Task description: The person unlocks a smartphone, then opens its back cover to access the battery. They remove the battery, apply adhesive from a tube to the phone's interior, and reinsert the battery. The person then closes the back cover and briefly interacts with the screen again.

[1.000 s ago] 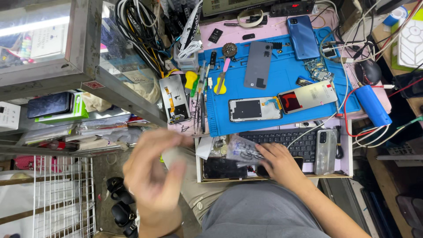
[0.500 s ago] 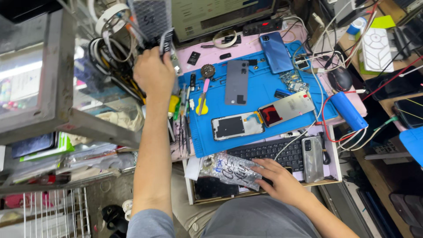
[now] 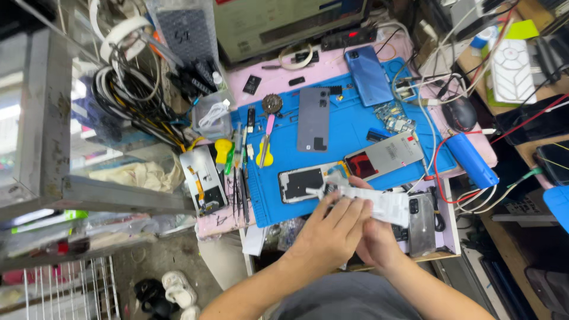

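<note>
Gripping a white crumpled packet (image 3: 379, 203) between them, both hands meet just above the near edge of the blue repair mat (image 3: 349, 127). The left hand (image 3: 332, 231) lies over the packet's near side with its fingers (image 3: 349, 210) spread flat across it, and the right hand (image 3: 373, 240) is tucked under and behind the left, closed on the packet from below; its fingertips are hidden. The packet stretches rightward toward a phone in a clear case (image 3: 422, 222) at the desk's front edge.

On the mat just beyond the hands lie an opened phone showing its dark inside (image 3: 302, 182) and a silver phone back panel (image 3: 385, 157). Farther back a grey phone lies face down (image 3: 313, 118), with a blue phone (image 3: 368, 75) on the pink surface. A blue cylinder (image 3: 471, 160) sits at the mat's right side.
</note>
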